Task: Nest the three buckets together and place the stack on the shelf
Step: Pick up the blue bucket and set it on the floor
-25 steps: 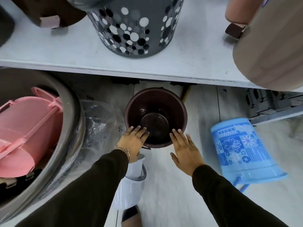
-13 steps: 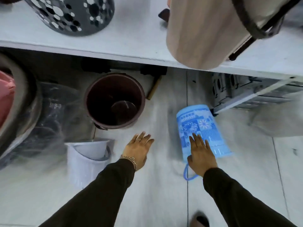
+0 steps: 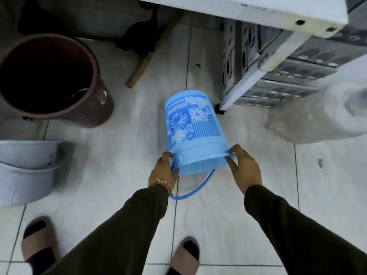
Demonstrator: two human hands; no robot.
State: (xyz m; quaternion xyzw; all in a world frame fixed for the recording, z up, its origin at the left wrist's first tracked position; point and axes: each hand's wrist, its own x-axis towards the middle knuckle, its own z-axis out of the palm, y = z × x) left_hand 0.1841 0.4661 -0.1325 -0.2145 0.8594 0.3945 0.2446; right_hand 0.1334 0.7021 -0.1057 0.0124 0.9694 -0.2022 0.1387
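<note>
Both hands are closed on the rim of the blue bucket (image 3: 195, 132): the left hand (image 3: 164, 171) is clamped on the rim's left side, next to the handle mount, and the right hand (image 3: 244, 167) is pinched on the right side, thumb under the lip and fingers over it. Dark sleeves are worn on both arms, and a thin bracelet (image 3: 159, 182) is seen at the left wrist.

A white tiled floor (image 3: 123, 175) fills most of the view. The corner of the white shelf (image 3: 258, 10) is seen at the top right, with grey perforated crates (image 3: 288, 76) stacked beneath it. The brown bucket (image 3: 95, 90) is standing upright at the upper left, mouth open. The white bucket (image 3: 21, 175) is set below it at the left edge, tilted. The blue bucket is lying on its side between the 2 hands, base pointing away, its thin blue handle (image 3: 198, 189) hanging loose toward the person. A wooden stick (image 3: 143, 64) is lying on the floor near the brown bucket. 2 tan slippers (image 3: 184, 259) are seen at the bottom.
</note>
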